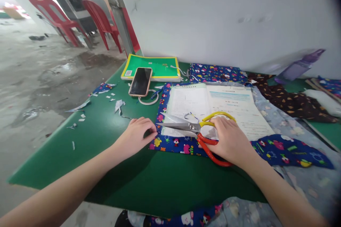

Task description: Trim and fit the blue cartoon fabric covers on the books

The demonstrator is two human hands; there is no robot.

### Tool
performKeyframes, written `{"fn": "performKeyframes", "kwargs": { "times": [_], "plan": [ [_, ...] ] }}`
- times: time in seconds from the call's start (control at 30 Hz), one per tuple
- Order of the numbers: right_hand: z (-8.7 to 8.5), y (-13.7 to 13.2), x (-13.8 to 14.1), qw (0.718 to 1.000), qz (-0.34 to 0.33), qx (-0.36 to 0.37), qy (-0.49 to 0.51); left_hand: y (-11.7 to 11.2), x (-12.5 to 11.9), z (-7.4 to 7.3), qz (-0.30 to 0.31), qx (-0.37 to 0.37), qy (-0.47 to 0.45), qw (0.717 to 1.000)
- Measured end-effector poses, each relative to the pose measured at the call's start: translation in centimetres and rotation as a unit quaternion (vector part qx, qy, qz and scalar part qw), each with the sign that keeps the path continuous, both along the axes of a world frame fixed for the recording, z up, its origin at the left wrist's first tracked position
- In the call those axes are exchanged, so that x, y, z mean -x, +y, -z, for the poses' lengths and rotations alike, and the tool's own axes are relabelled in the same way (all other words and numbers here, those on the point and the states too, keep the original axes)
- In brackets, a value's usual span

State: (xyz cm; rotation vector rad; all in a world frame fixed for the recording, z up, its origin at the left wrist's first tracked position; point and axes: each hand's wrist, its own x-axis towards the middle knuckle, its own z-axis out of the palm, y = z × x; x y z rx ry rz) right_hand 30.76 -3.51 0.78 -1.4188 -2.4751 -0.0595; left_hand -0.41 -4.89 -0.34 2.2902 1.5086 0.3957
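Note:
My right hand (230, 138) grips a pair of scissors (195, 127) with one yellow and one red handle. Their blades are parted and point left, over the lower left of an open book (231, 104). Beneath the book lies blue cartoon-print fabric (183, 146), which shows along its left and front edges. My left hand (140, 133) is closed, thumb and fingers curled together at the fabric's left edge, near the blade tips. Whatever is between those fingertips, if anything, is hidden. A small scrap of thread or cloth (191, 116) rests on the book just behind the blades.
A phone (140, 82) leans on a green book (154, 67), beside a white ring (149, 101). Cloth scraps (119, 105) litter the green table (114, 173). More fabric (290, 99) and a purple bottle (298, 67) are at right, by a white wall. Red chairs (60, 21) stand behind.

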Motion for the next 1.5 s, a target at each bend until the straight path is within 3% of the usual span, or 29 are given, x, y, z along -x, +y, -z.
{"fn": "performKeyframes", "kwargs": {
  "times": [0.13,0.33,0.53,1.07,1.37,1.5],
  "plan": [
    [0.1,0.0,-0.3,1.0,0.008,-0.013,-0.012,0.2,0.2,0.3,-0.003,-0.012,0.009,1.0],
    [-0.1,-0.1,-0.5,0.999,0.026,-0.038,-0.016,0.7,1.4,1.1,-0.058,-0.072,0.038,0.995],
    [0.2,0.2,-0.8,0.998,0.046,-0.04,-0.019,0.1,1.5,0.8,-0.021,-0.117,0.049,0.992],
    [0.4,0.1,-0.7,0.999,0.048,-0.023,-0.011,0.1,0.5,1.5,-0.042,-0.027,0.021,0.999],
    [0.4,0.0,-0.8,0.998,0.052,-0.042,-0.006,0.4,2.0,1.4,-0.077,-0.156,0.063,0.983],
    [0.5,0.1,-0.8,0.997,0.05,-0.056,0.002,0.0,1.5,0.9,-0.042,-0.167,0.066,0.983]
  ]
}}
